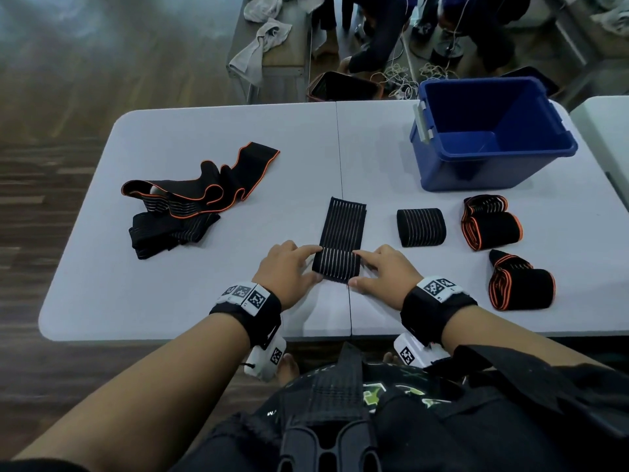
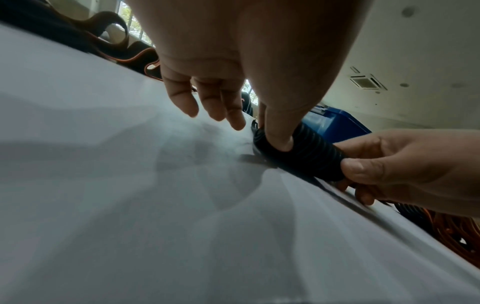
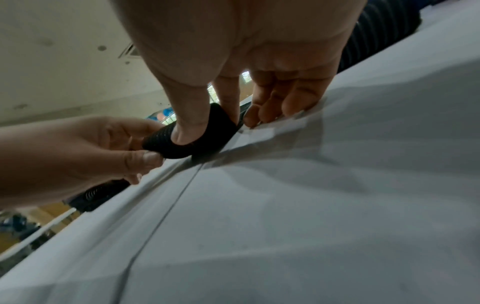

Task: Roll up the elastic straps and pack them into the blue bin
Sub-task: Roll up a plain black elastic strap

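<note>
Strap [image 1: 342, 233] lies flat at mid-table [image 1: 190, 294], its near end turned into a small roll. Left hand [image 1: 287, 272] and right hand [image 1: 384, 274] pinch that roll at its two edges, thumbs on the near side, index fingers over the top, other fingers loose. To do it well, I'd say: keep both edges level so the roll doesn't cone, and hold tension while walking it toward the far end. Blue bin [image 1: 493, 131] sits far right, nothing visible in it; three rolled straps [image 1: 421, 227] wait in front of it, loose ones [image 1: 190, 199] at left.

Wrist views show thumbs dug into the roll's soft face; head view alone shows the unrolled length.
</note>
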Motion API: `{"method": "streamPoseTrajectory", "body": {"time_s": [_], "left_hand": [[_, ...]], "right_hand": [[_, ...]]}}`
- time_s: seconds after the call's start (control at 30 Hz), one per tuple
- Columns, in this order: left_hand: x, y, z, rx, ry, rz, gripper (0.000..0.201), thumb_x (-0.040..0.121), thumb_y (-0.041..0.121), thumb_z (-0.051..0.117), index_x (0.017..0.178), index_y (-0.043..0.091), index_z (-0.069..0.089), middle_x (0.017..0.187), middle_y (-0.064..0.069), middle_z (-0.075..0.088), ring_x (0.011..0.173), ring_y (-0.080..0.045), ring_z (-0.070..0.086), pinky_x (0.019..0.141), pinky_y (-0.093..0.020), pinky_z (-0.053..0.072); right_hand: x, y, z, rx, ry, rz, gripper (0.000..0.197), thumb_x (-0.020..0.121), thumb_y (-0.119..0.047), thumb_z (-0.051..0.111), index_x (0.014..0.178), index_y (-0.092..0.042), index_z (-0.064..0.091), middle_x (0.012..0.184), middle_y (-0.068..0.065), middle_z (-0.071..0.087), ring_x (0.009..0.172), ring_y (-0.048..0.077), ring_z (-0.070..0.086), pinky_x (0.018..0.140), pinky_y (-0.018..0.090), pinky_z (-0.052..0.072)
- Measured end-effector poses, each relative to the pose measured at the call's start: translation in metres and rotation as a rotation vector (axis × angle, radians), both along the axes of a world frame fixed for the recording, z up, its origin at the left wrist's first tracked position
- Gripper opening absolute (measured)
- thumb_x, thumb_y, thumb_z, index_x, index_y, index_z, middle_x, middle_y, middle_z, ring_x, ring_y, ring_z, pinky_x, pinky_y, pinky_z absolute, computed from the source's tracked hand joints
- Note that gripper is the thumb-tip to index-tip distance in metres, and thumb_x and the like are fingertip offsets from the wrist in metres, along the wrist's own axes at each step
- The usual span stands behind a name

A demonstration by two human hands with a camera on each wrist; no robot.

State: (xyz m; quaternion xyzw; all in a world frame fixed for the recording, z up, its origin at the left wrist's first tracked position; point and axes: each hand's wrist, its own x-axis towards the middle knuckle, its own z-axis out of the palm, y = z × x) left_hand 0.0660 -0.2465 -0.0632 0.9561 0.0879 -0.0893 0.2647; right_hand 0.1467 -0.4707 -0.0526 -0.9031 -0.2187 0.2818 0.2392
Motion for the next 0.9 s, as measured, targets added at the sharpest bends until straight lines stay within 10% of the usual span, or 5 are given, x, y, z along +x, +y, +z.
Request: {"method": "streamPoseTrajectory", "body": {"time_s": [0.1,0.3,0.53,0.73,0.9], "left_hand": [[0.004,0.001,-0.003,-0.074,0.020,0.056,0.044,0.089,0.050,0.064,0.132,0.042,0.057,0.093,0.008,0.052,0.098,-0.019,0.051,0.089,-0.037,0.046],[0.014,-0.012,0.010,-0.192,0.060,0.144,0.030,0.098,0.047,0.054,0.110,0.024,0.069,0.089,0.002,0.066,0.089,-0.019,0.061,0.080,-0.035,0.050],[0.021,-0.024,0.004,-0.139,0.191,0.161,0.049,0.101,0.053,0.043,0.074,0.015,0.060,0.072,-0.001,0.062,0.074,-0.021,0.058,0.063,-0.032,0.038],[0.022,-0.026,0.006,-0.121,0.209,0.155,0.049,0.101,0.054,0.044,0.072,0.017,0.058,0.071,-0.002,0.062,0.073,-0.021,0.058,0.066,-0.033,0.043],[0.021,-0.023,0.011,-0.082,0.145,0.187,0.039,0.095,0.052,0.055,0.077,0.018,0.055,0.075,0.001,0.062,0.076,-0.020,0.058,0.065,-0.034,0.045]], "right_hand": [[0.007,-0.001,-0.001,0.070,0.028,0.024,0.007,0.088,-0.047,0.061,0.088,-0.041,0.061,0.077,-0.003,0.054,0.072,0.015,0.054,0.065,0.032,0.043],[0.018,0.003,-0.003,0.173,0.153,-0.161,0.042,0.101,-0.046,0.047,0.086,-0.016,0.073,0.086,0.002,0.075,0.088,0.023,0.069,0.087,0.038,0.054],[0.018,0.017,0.009,-0.163,-0.014,-0.091,0.062,0.105,-0.053,0.024,0.068,-0.014,0.053,0.069,0.004,0.056,0.069,0.023,0.053,0.067,0.035,0.038],[0.016,0.023,0.010,-0.122,-0.005,-0.226,0.043,0.103,-0.048,0.040,0.095,-0.009,0.058,0.088,0.007,0.063,0.086,0.028,0.060,0.070,0.034,0.041],[0.014,0.031,0.013,-0.017,0.084,-0.280,0.034,0.090,-0.040,0.067,0.081,-0.007,0.065,0.074,0.007,0.069,0.073,0.025,0.067,0.064,0.034,0.053]]}}
